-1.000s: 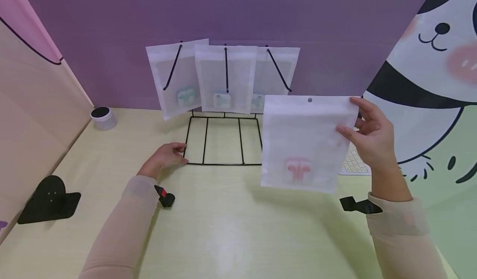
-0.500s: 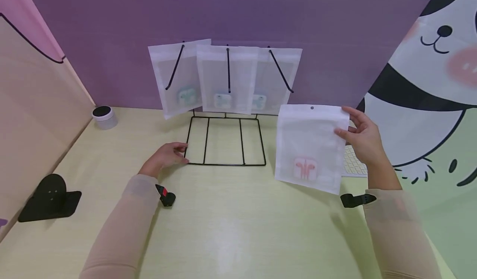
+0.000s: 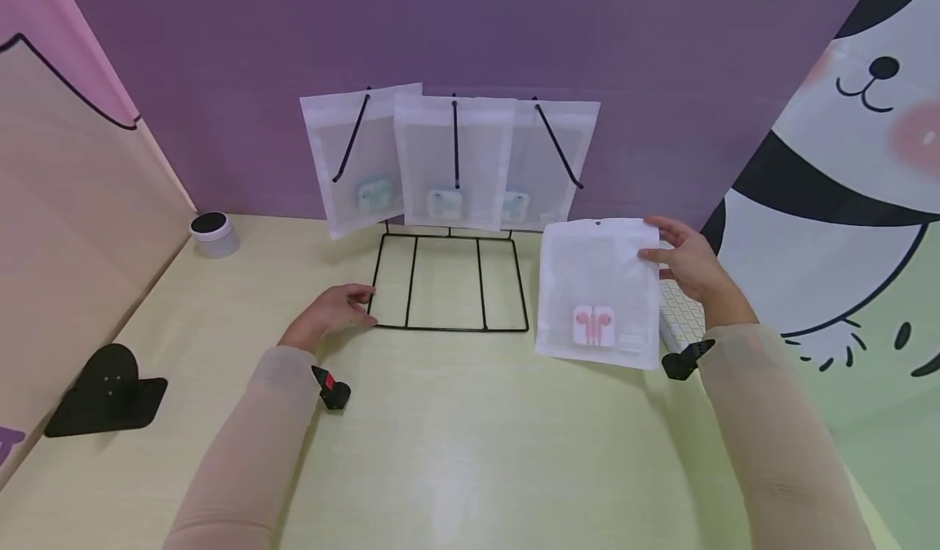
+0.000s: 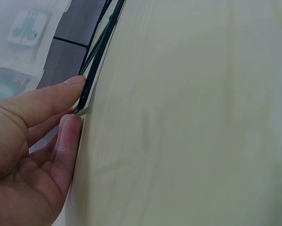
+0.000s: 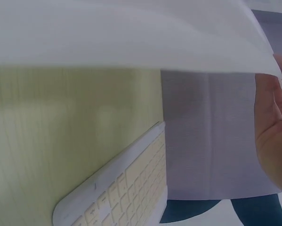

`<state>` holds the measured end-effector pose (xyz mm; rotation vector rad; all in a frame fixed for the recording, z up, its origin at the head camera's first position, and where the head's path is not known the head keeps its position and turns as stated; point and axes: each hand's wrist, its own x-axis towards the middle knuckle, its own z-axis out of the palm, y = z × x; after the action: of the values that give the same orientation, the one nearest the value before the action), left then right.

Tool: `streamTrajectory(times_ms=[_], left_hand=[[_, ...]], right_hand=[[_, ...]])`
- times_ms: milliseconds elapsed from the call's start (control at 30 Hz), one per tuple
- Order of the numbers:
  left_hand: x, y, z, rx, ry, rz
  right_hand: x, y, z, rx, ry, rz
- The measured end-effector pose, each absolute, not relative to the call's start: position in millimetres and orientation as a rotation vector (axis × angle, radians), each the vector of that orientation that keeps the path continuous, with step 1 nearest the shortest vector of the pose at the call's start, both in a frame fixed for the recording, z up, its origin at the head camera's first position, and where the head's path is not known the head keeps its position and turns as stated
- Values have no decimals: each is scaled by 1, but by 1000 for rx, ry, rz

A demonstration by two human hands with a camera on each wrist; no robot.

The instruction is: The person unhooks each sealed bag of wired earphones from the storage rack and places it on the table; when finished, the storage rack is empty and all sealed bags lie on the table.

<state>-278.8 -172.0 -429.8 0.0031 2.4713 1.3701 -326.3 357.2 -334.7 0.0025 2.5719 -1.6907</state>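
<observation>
My right hand (image 3: 686,256) pinches the upper right edge of a white translucent pouch (image 3: 598,277), thumb in front. The pouch has a punched hole at its top and a boxed pair of pinkish-red earphones (image 3: 593,326) showing low inside. In the right wrist view its pale underside (image 5: 131,35) spans the top. My left hand (image 3: 330,313) holds the front left corner of a black wire rack (image 3: 448,330); in the left wrist view its digits lie on either side of the rod end (image 4: 83,101). Three similar pouches (image 3: 451,150) hang on the rack's hooks, with green or blue earphones inside.
A white keyboard (image 3: 683,313) lies partly behind the pouch and right hand. At the back left stands a small white jar (image 3: 214,236) with a black top, and a black stand (image 3: 108,391) is at the left edge. A purple backdrop (image 3: 470,28) rises behind the rack.
My right hand has moved the pouch away from me and slightly left, lower over the table beside the rack's right side. My left hand stays at the rack's corner.
</observation>
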Motion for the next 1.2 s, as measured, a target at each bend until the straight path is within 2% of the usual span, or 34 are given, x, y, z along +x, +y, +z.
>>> streamTrajectory(times_ms=[533,1200], left_hand=[[-279,-175,-433,-23,2477,1385],[-281,-173,-436,-24,2478,1416]], right_hand=[[-374,348,-367,-21,2467,-1466],[-390,357,-393,-54,2551,-1322]])
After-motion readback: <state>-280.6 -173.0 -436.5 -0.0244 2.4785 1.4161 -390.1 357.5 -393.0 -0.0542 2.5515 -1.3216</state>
